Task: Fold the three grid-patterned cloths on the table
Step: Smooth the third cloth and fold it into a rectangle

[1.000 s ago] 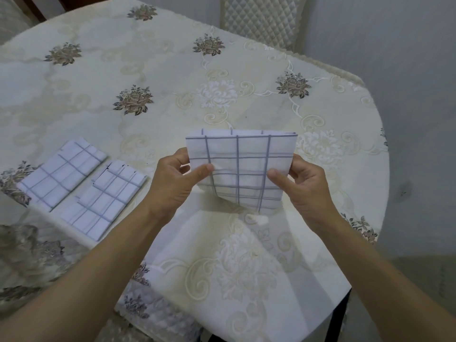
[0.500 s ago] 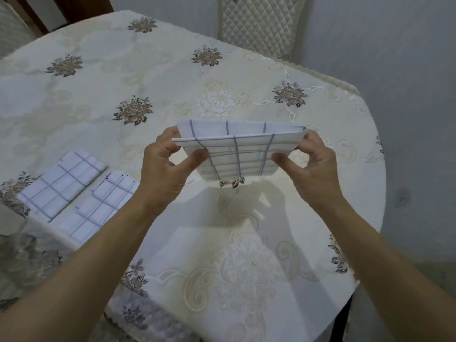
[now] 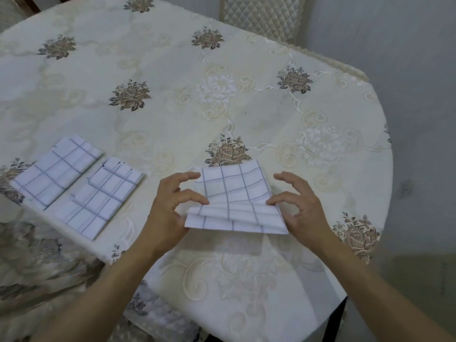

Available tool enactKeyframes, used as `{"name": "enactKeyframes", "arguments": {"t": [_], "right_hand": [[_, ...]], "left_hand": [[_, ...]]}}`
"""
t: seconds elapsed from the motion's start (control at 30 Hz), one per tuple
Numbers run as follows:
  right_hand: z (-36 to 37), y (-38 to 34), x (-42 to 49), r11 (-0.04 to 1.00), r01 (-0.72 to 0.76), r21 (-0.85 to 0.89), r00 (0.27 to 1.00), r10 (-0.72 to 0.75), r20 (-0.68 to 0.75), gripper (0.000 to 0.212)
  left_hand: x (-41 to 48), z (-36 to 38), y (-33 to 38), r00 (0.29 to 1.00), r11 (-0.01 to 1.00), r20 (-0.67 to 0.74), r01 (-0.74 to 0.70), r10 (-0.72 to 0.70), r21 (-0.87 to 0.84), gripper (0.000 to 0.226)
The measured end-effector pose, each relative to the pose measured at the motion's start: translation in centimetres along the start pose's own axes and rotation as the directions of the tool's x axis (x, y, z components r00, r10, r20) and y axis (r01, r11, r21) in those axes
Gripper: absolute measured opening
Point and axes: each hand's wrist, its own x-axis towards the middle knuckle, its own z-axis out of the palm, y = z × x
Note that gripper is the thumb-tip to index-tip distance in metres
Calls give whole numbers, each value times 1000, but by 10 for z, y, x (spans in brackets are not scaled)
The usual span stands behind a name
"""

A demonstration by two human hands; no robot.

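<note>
A white cloth with a grey grid (image 3: 234, 193) sits low over the near part of the table, doubled over so its layers fan out at the near edge. My left hand (image 3: 167, 211) pinches its left edge with the thumb on top. At the right edge my right hand (image 3: 301, 208) presses its thumb on the fold, the other fingers spread. Two more grid cloths lie folded flat as long rectangles at the left, one (image 3: 55, 174) further out and one (image 3: 101, 196) beside it.
The round table (image 3: 172, 70) wears a cream cloth with brown flower prints; its edge curves close on the right and near side. A quilted chair back (image 3: 264, 16) stands behind the table. A grey wall fills the right.
The cloth was held up in the air by both hands. It has since been brought down toward the table and folded over on itself. The two folded cloths have not moved.
</note>
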Motion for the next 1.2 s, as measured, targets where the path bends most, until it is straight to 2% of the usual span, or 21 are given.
{"name": "enactKeyframes", "arguments": {"t": [0.07, 0.13, 0.3, 0.4, 0.5, 0.53, 0.6, 0.67, 0.77, 0.9, 1.03, 1.2], "right_hand": [[5, 10, -12, 1000, 3, -25, 999, -2, 44, 18], [9, 17, -19, 994, 46, -96, 996, -38, 77, 15], [17, 18, -14, 951, 121, -286, 984, -78, 158, 33], [16, 17, -11, 930, 211, -302, 973, -169, 160, 20], [14, 18, -16, 908, 294, -298, 951, -246, 187, 8], [15, 20, -19, 907, 294, -303, 950, -243, 195, 7], [14, 23, -23, 912, 264, -313, 958, -211, 194, 17], [15, 27, -23, 916, 247, -315, 963, -197, 184, 15], [17, 32, -19, 905, 264, -332, 960, -212, 185, 18], [16, 31, -15, 907, 254, -335, 959, -192, 209, 21], [15, 28, -14, 916, 211, -341, 966, -141, 218, 19], [15, 23, -5, 947, 114, -299, 984, -65, 167, 26]], "left_hand": [[-11, 8, -15, 1000, 1000, 22, 7, -8, 17, 40], [-20, 14, -23, 999, 1000, 45, -4, 3, 11, 25], [-29, 19, -28, 998, 998, 39, 49, -48, -35, 14], [-31, 20, -24, 998, 997, 12, 64, -63, -49, 37], [-33, 21, -22, 998, 997, 6, 67, -67, -29, 48], [-34, 22, -24, 998, 998, 4, 62, -62, -13, 47], [-35, 24, -30, 1000, 999, 15, 27, -28, 41, 31], [-38, 26, -40, 999, 994, 31, -20, 17, 104, 16], [-38, 25, -45, 998, 991, 47, -44, 38, 127, 24], [-33, 21, -41, 997, 989, 74, 8, -19, 149, 10], [-27, 18, -39, 997, 989, 36, 66, -71, 129, 25], [-18, 18, -36, 980, 974, 20, 193, -196, 115, 29]]}}
